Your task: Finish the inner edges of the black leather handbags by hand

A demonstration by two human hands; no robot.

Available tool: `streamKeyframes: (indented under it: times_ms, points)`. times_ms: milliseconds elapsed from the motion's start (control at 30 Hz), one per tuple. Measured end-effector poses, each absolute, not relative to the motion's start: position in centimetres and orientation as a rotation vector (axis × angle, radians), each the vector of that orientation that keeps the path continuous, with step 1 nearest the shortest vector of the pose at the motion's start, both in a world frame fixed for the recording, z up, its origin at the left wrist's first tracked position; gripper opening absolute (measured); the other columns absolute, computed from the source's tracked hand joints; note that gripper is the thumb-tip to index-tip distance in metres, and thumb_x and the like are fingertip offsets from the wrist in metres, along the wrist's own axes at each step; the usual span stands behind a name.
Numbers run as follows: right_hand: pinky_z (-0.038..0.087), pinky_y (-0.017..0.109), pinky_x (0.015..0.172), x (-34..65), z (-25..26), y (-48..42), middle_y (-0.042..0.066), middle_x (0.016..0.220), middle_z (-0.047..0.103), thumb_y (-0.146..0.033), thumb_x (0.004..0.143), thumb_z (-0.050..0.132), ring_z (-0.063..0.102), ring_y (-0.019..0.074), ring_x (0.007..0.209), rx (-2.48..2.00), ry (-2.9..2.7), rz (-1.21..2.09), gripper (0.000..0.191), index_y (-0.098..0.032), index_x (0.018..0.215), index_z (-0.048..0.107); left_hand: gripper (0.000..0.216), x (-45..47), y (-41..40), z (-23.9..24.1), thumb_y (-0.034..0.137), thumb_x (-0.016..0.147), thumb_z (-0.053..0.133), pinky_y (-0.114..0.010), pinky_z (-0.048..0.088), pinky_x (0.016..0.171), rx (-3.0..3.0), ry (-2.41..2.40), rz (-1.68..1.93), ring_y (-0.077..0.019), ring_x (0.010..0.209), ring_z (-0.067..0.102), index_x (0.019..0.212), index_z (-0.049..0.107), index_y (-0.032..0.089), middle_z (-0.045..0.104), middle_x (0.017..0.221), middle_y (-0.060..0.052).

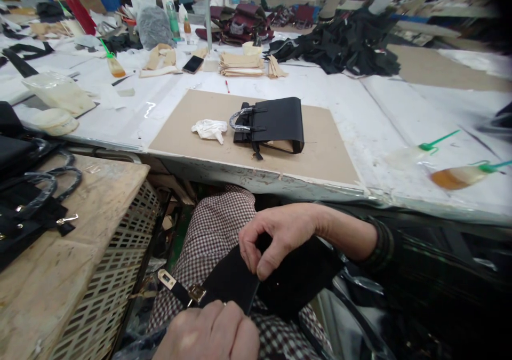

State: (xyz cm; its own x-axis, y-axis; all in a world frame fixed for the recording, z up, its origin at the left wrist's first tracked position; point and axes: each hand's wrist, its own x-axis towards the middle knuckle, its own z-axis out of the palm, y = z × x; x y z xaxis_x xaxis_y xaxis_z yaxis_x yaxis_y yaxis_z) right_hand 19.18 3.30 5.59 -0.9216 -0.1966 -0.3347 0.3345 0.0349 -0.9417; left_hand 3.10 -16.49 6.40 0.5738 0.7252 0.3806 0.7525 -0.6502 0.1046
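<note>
A black handbag (232, 280) with a gold clasp (197, 294) and a strap ending in a gold plate (166, 279) lies across the checked cloth (224, 216) over my lap. My left hand (212, 333) is closed on the bag's near side, just below the clasp; its fingertips are hidden. Thumb and fingers of my right hand (276, 237) pinch the edge of the black material farther up. Beyond, on the worktable, another black handbag (280, 120) rests on its side, its handles wrapped in clear film. A crumpled white cloth (210, 129) lies beside it.
Glue bottles with green nozzles (460, 176) stand or lie on the white table (384, 136). A plastic crate (116, 253) topped with a board bears more black bags (32, 200) at left. Farther back are black pieces (340, 42), beige stacks (242, 64) and a phone (193, 64).
</note>
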Motion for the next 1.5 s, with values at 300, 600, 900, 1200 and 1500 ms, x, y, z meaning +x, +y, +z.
streamKeyframes:
  times_ms: [300, 600, 900, 1200, 1500]
  points:
    - [0.049, 0.023, 0.077, 19.9, 7.8, 1.6, 0.004, 0.095, 0.072, -0.015, 0.087, 0.065, 0.066, 0.0144, 0.085, -0.012, 2.538, -1.608, 0.008, -0.015, 0.089, 0.072, 0.026, 2.9, -16.5, 6.2, -0.004, 0.075, 0.044, -0.028, 0.028, 0.032, -2.682, -1.298, -0.664, -0.0122, 0.037, 0.051, 0.067, 0.047, 0.021, 0.049, 0.051, 0.005]
    - [0.043, 0.03, 0.066, 20.7, 10.1, -1.8, 0.004, 0.082, 0.065, -0.015, 0.092, 0.054, 0.056, 0.0168, 0.074, -0.081, 2.981, -0.659, 0.016, -0.017, 0.079, 0.063, 0.025, 3.0, -16.7, 6.0, -0.001, 0.079, 0.045, -0.03, 0.025, 0.03, -2.703, -1.299, -0.639, -0.0128, 0.037, 0.049, 0.067, 0.047, 0.021, 0.049, 0.052, 0.005]
    - [0.048, 0.028, 0.076, 22.2, 8.6, -1.7, 0.006, 0.097, 0.063, -0.006, 0.09, 0.049, 0.056, 0.0163, 0.086, 0.212, 3.061, -0.803, 0.013, -0.016, 0.094, 0.057, 0.024, 2.7, -16.5, 6.4, -0.002, 0.077, 0.046, -0.03, 0.027, 0.031, -2.717, -1.29, -0.584, -0.0128, 0.038, 0.051, 0.069, 0.048, 0.021, 0.05, 0.053, 0.004]
    - [0.05, 0.04, 0.089, 23.8, 5.8, 1.7, 0.007, 0.105, 0.063, 0.003, 0.082, 0.037, 0.059, 0.0205, 0.1, 1.077, 3.283, -1.1, 0.037, -0.02, 0.104, 0.055, 0.024, 2.9, -16.5, 6.1, 0.007, 0.084, 0.05, -0.031, 0.025, 0.031, -2.653, -1.333, -0.637, -0.0121, 0.037, 0.049, 0.066, 0.046, 0.022, 0.048, 0.052, 0.005]
    - [0.042, 0.04, 0.101, 23.0, 7.5, -0.1, 0.006, 0.11, 0.067, -0.024, 0.094, 0.061, 0.059, 0.0183, 0.105, 0.021, 3.139, -1.153, 0.014, -0.021, 0.108, 0.067, 0.025, 3.1, -16.5, 6.2, 0.002, 0.079, 0.05, -0.031, 0.024, 0.032, -2.624, -1.339, -0.626, -0.0119, 0.036, 0.048, 0.066, 0.045, 0.022, 0.047, 0.051, 0.006]
